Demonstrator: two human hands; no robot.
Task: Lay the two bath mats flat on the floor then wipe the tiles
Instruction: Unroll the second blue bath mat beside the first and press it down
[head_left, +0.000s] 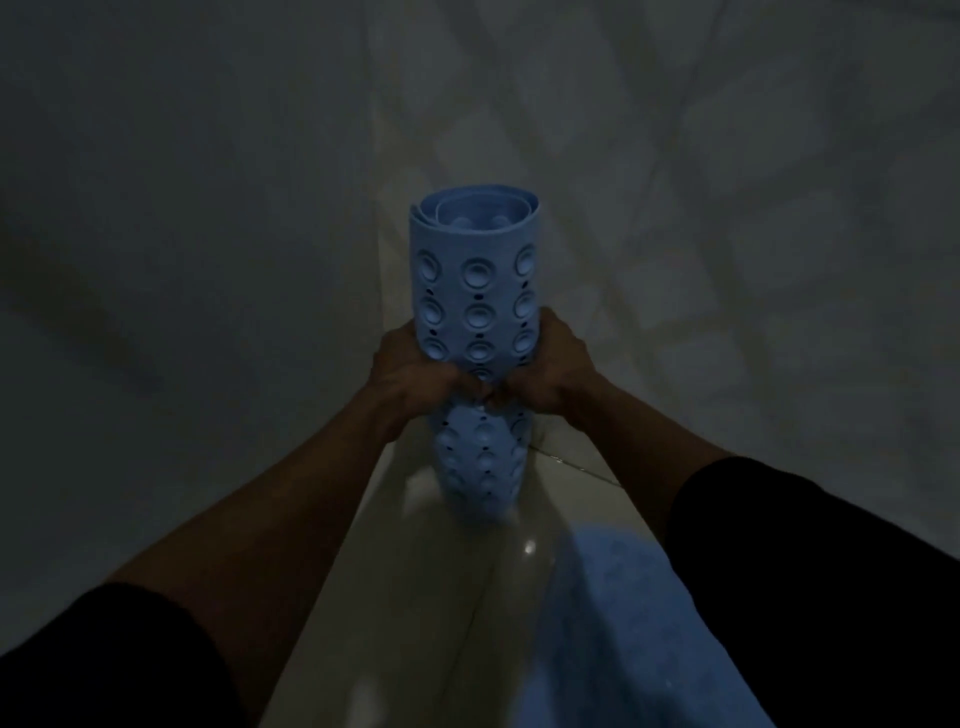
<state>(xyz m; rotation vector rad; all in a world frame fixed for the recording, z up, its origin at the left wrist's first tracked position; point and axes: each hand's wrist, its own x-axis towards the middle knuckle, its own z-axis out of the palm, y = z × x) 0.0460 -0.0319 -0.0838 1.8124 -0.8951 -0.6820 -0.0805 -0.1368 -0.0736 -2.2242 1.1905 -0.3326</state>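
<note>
Dim tiles (457, 597), both-hands-clutched rolled mat (475, 291)

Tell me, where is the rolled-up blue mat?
The rolled blue mat stands upright mid-picture, squeezed between the left hand and right hand, above the shiny floor tiles.

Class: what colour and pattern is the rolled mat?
Light blue, with round suction cups and small holes; head view, rolled mat.

The room is dim. A plain grey wall (171, 182) fills the left side; the tiled wall (727, 171) on the right carries faint crossing pale bands. Below, glossy pale floor tiles (457, 566) show grout lines and one small bright glint.
</note>
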